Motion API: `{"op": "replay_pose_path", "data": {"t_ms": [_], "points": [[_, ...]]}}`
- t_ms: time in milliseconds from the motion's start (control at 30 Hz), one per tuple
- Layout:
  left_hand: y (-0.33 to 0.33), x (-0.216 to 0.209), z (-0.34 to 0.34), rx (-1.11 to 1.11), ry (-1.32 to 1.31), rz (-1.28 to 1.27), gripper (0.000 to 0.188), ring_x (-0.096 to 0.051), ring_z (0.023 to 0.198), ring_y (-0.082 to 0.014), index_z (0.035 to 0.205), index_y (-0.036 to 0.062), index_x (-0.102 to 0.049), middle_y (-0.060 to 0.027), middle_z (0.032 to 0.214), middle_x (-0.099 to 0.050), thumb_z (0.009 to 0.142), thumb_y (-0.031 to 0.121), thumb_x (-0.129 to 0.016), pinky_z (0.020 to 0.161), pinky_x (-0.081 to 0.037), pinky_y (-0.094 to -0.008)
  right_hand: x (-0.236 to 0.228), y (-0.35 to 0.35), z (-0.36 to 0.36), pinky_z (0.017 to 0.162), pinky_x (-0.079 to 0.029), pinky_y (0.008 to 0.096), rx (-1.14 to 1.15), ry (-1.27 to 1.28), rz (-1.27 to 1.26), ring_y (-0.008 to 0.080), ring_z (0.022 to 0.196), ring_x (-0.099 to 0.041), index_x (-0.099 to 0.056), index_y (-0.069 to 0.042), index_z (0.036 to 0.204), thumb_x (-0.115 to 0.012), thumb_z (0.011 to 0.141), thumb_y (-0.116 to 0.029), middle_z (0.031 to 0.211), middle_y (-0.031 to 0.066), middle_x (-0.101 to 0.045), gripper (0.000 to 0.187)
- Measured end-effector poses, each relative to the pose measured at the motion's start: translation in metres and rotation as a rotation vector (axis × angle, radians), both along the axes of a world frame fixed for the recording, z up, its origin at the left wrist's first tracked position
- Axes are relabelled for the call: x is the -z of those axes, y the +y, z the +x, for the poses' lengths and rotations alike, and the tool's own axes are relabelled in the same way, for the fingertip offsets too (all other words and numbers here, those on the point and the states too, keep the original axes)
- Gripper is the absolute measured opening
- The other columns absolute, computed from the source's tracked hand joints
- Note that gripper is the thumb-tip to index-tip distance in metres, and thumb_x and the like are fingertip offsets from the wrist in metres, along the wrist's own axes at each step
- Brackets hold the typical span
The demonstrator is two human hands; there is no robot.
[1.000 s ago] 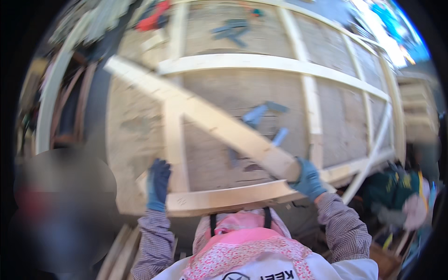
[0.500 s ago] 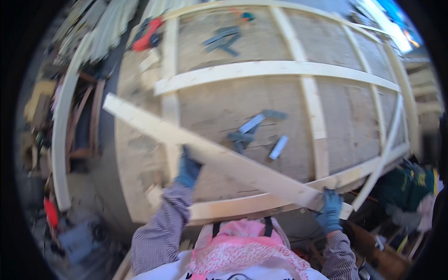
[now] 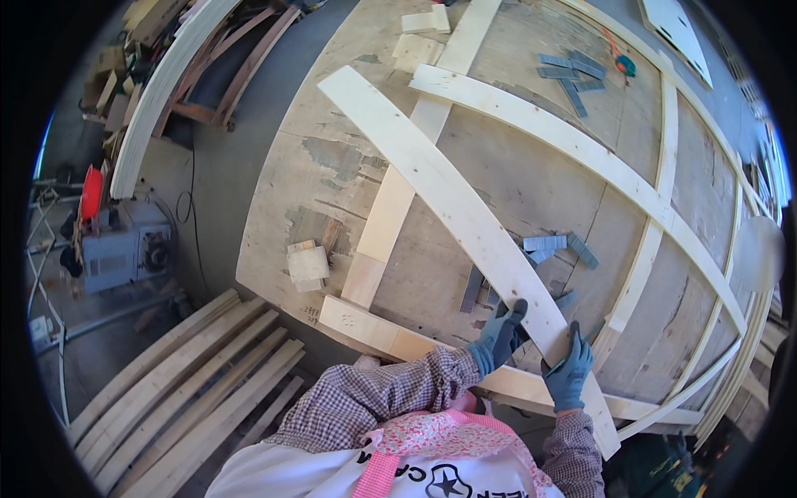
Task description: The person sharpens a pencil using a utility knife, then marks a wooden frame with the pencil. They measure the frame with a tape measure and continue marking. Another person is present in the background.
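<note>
A long pale wooden board lies slantwise over a frame of similar wooden slats on the worktable. My left hand, in a blue-grey glove, grips its left edge near the lower end, thumb on top. Close beside it, my right hand, gloved alike, is closed round the board's right edge. Beneath the board run the front rail and a cross slat of the frame. Blue-grey strips of fasteners lie on the tabletop just beyond my hands, partly hidden by the board.
More fastener strips and a green-and-orange tape measure lie at the far side of the worktable. Wood offcuts sit near its left edge. Stacked slats are at lower left, beyond them a grey machine.
My left hand has moved along the board toward my right hand; both still grip it. The view has turned, bringing the stacked slats at lower left into sight.
</note>
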State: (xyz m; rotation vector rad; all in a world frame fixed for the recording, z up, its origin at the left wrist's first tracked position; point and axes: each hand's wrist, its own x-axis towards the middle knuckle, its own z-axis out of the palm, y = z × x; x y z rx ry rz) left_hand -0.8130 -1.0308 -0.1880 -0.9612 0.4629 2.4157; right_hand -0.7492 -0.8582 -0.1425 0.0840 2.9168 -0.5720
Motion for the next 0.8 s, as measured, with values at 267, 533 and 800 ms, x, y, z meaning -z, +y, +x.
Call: {"op": "replay_pose_path", "data": {"t_ms": [267, 533, 800], "points": [[-0.090, 0.017, -0.102, 0.065, -0.017, -0.348, 0.038, -0.062, 0.097, -0.0262, 0.117, 0.0079, -0.042, -0.0134, 0.107, -0.058, 0.091, 0.031, -0.058, 0.082, -0.055, -0.0408, 0.024, 0.109, 0.050, 0.093, -0.035, 0.0451, -0.022, -0.049, 0.130, 0.0358, 0.106, -0.046, -0.033, -0.004, 0.139, -0.073, 0.061, -0.019, 0.115, 0.0167, -0.051, 0.089], [-0.045, 0.061, -0.130, 0.206, 0.124, -0.461, 0.037, -0.064, 0.089, -0.0260, 0.118, 0.0062, -0.040, -0.0150, 0.108, -0.056, 0.092, 0.028, -0.056, 0.074, -0.058, -0.0416, 0.043, 0.125, 0.047, 0.093, -0.036, 0.0465, 0.091, -0.091, 0.204, 0.0369, 0.106, -0.046, -0.027, -0.009, 0.143, -0.080, 0.056, -0.025, 0.118, 0.0180, -0.049, 0.103], [-0.047, 0.091, -0.166, 0.272, 0.104, -0.473, 0.032, -0.065, 0.086, -0.0276, 0.122, 0.0091, -0.040, -0.0138, 0.106, -0.057, 0.093, 0.018, -0.051, 0.071, -0.059, -0.0460, 0.068, 0.131, 0.017, 0.094, -0.037, 0.0447, 0.123, -0.147, 0.205, 0.0355, 0.105, -0.047, -0.026, -0.012, 0.144, -0.085, 0.050, -0.024, 0.117, 0.0160, -0.050, 0.112]]}}
